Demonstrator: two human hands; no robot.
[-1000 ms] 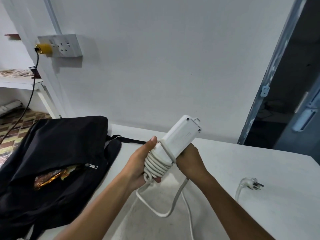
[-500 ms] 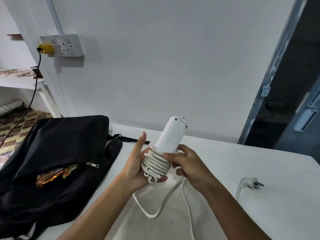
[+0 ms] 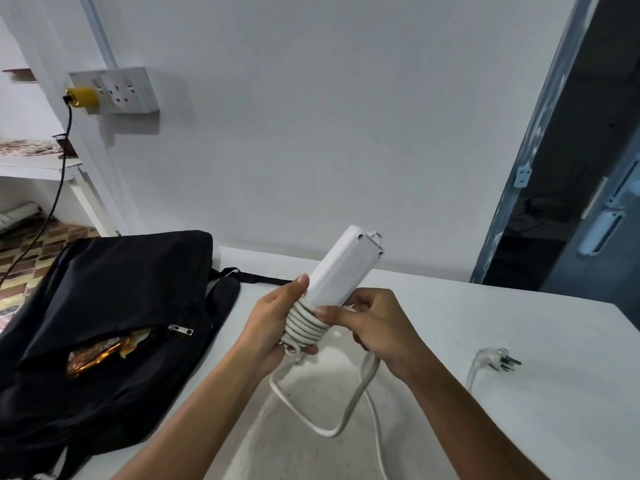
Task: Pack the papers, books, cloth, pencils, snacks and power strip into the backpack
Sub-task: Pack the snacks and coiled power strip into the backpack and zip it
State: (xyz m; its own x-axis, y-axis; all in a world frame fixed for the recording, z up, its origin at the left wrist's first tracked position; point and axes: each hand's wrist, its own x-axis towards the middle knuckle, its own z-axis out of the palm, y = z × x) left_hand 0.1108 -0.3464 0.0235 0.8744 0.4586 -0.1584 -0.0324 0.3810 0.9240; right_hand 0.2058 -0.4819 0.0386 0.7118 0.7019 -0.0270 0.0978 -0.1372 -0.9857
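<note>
A white power strip (image 3: 346,265) is held above the table, tilted up to the right, with its white cable wound in several turns round its lower end. My left hand (image 3: 273,323) grips the wound end from the left. My right hand (image 3: 374,327) pinches the cable against the coil from the right. A loose loop of cable (image 3: 325,424) hangs below, and its plug (image 3: 498,358) lies on the table at the right. The black backpack (image 3: 114,306) lies at the left, its front pocket unzipped with a shiny snack wrapper (image 3: 104,351) showing.
The white table (image 3: 519,410) runs up to a white wall. A wall socket (image 3: 117,91) with a yellow plug and black cord is at the upper left. A dark doorway (image 3: 588,168) stands at the right.
The strip has tilted from nearly upright over to the right. My right hand has brought the cable round the front of the coil, and the hanging loop has shifted with it.
</note>
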